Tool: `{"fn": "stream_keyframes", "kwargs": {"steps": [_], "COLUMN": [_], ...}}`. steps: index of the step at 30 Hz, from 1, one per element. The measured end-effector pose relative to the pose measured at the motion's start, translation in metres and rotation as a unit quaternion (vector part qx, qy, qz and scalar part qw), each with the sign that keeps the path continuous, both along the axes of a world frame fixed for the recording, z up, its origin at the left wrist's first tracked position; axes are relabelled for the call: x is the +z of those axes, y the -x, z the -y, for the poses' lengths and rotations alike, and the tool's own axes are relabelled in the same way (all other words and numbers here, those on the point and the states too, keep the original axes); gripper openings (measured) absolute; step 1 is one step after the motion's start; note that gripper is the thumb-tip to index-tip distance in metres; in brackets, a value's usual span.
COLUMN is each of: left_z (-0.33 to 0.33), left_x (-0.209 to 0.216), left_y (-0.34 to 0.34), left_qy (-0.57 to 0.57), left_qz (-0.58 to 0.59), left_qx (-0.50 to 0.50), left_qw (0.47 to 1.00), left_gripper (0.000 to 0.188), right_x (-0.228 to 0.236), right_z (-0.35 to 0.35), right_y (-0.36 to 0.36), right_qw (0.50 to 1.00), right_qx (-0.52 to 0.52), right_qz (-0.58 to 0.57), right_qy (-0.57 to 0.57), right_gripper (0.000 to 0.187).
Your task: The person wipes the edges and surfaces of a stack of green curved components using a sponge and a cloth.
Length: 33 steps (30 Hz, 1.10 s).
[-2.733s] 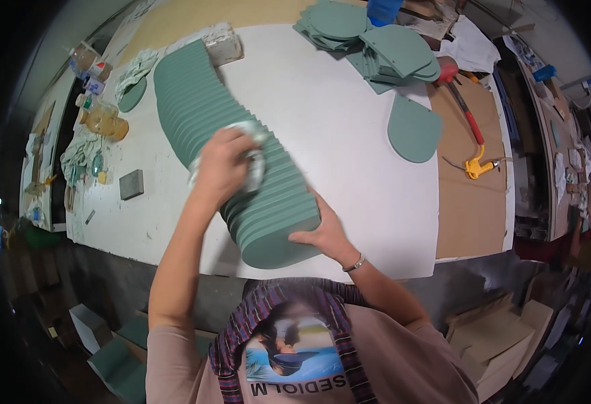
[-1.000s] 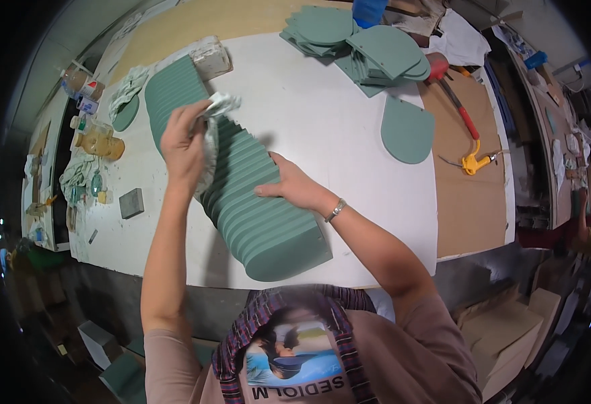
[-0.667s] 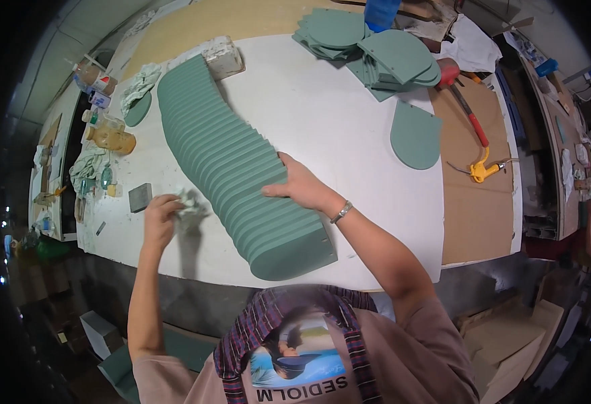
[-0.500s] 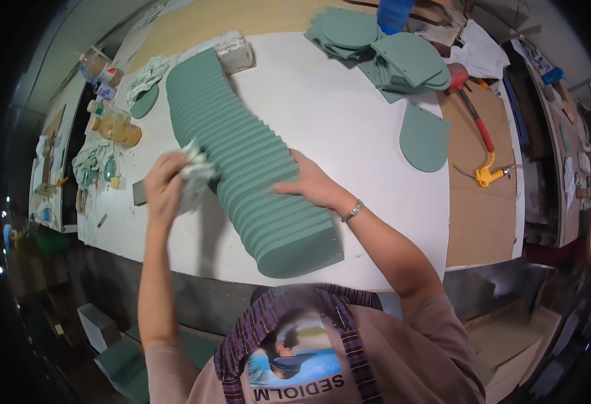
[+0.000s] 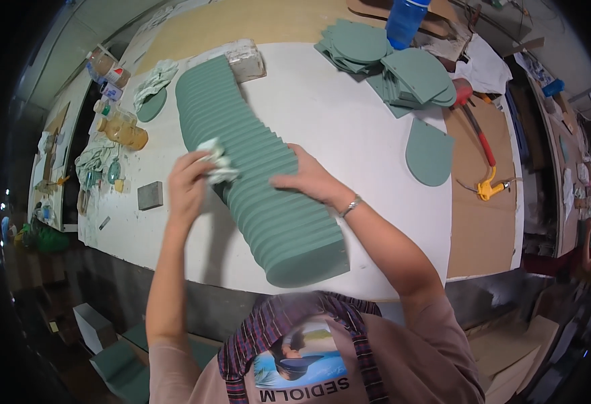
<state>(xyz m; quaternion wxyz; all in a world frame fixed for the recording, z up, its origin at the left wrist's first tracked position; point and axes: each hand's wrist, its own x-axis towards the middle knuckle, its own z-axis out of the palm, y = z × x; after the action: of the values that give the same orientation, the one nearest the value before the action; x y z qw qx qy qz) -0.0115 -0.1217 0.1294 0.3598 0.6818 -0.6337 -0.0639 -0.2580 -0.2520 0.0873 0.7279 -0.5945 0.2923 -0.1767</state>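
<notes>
A long row of green round-ended panels (image 5: 255, 155) stands on edge across the white tabletop, its far end by a pale block. In my left hand (image 5: 189, 185) is a crumpled whitish cloth (image 5: 219, 161), held against the rounded edges on the row's left side; the cloth is slightly blurred. My right hand (image 5: 312, 178) clasps the opposite side, its thumb lying over the top edges and the other fingers mostly hidden behind the panels. The row's near end shows one flat green face.
Loose green panels (image 5: 413, 74) lie piled at the far right, with a single panel (image 5: 430, 151) nearer. A red-and-yellow tool (image 5: 489, 185) rests on brown board. To the left are a grey block (image 5: 150, 196), a bottle of yellowish liquid (image 5: 126, 133) and rags (image 5: 97, 158).
My left hand has moved right with the cloth, up against the panel edges. The grey block it partly covered now shows fully. My right hand keeps its place on the row.
</notes>
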Motion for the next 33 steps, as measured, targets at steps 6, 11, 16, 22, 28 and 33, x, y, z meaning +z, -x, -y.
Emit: {"fn": "stream_keyframes", "kwargs": {"steps": [6, 11, 16, 22, 28, 33], "left_z": [0.077, 0.03, 0.055, 0.014, 0.042, 0.096], "left_x": [-0.016, -0.016, -0.011, -0.016, -0.019, -0.011], "left_y": [0.07, 0.028, 0.062, 0.023, 0.04, 0.043], "left_qy": [0.047, 0.022, 0.044, 0.009, 0.075, 0.054], "left_qz": [0.06, 0.119, 0.128, 0.165, 0.215, 0.06], "left_qx": [-0.121, -0.101, -0.09, -0.059, -0.113, -0.191], "left_qw": [0.99, 0.987, 0.987, 0.984, 0.967, 0.978], "left_gripper": [0.035, 0.038, 0.041, 0.038, 0.035, 0.036], "right_x": [-0.026, -0.01, -0.011, -0.014, -0.012, -0.026], "right_z": [0.001, 0.0, -0.003, 0.001, 0.002, -0.002], "right_y": [-0.023, -0.007, -0.018, -0.007, -0.015, -0.021], "right_qw": [0.987, 0.997, 0.993, 0.994, 0.992, 0.98], "right_qx": [0.017, 0.006, 0.013, 0.003, 0.01, -0.017], "right_qz": [0.044, -0.025, -0.029, -0.012, -0.01, -0.04], "right_qy": [0.155, 0.076, 0.11, 0.106, 0.126, 0.194], "right_gripper": [0.085, 0.08, 0.08, 0.079, 0.079, 0.075]}}
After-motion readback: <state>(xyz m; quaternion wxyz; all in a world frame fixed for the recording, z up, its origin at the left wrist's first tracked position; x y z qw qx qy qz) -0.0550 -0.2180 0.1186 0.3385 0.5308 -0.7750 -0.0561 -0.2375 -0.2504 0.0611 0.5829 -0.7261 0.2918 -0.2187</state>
